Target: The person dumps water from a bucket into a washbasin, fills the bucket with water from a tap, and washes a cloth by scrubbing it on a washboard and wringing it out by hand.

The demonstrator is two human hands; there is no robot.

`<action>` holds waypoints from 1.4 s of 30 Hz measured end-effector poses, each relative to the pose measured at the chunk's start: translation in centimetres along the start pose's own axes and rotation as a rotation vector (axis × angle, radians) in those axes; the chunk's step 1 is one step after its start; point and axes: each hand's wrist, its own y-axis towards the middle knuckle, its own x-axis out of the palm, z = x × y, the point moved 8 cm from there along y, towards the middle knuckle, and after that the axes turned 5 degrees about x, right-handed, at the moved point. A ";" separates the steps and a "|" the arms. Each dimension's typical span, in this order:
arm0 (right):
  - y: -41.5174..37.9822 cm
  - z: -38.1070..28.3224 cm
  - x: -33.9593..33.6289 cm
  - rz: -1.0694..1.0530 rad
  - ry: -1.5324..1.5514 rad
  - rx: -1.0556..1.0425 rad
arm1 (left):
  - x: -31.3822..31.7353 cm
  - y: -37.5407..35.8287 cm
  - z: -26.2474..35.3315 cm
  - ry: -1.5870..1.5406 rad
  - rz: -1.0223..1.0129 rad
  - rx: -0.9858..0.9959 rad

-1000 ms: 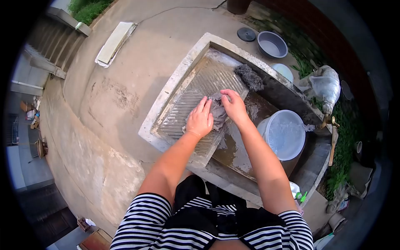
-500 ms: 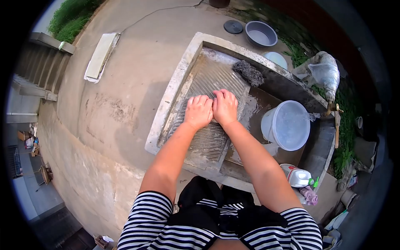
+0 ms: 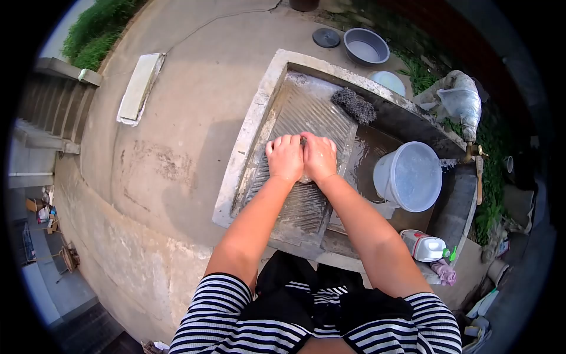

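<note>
Side by side, my left hand [image 3: 286, 157] and my right hand [image 3: 320, 156] curl closed over the ribbed washboard slope [image 3: 295, 203] of a concrete sink. A bit of something wet and greyish [image 3: 305, 178] shows between them; its kind is mostly hidden by my fingers. Beyond my hands, a dark grey scrubbing bundle [image 3: 354, 105] lies at the slope's upper edge. To the right, a white bucket [image 3: 386, 177] full of water stands in the basin under the running brass tap [image 3: 475, 151].
The concrete sink's rim [image 3: 243, 138] surrounds the work area. A white detergent jug [image 3: 425, 246] and a pink cloth [image 3: 443, 272] sit at the near right corner. A wooden-handled brush [image 3: 479, 182] hangs by the tap. A grey basin [image 3: 366, 46] and a round dark lid [image 3: 326, 38] lie behind.
My hands have shifted slightly along the ribbed slope, and the greyish thing between them now shows more. The whole view has moved a little; water still runs into the bucket.
</note>
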 end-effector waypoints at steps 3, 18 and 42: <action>-1.2 -0.4 -1.1 0.053 -0.049 -0.018 | -0.6 -1.8 0.0 0.027 0.057 -0.043; -1.7 -0.3 -1.1 0.149 -0.114 0.004 | -0.8 -2.7 0.4 0.033 -0.032 -0.003; -1.7 -0.6 0.3 -0.029 -0.005 -0.109 | -0.8 -3.0 0.9 0.052 -0.003 0.105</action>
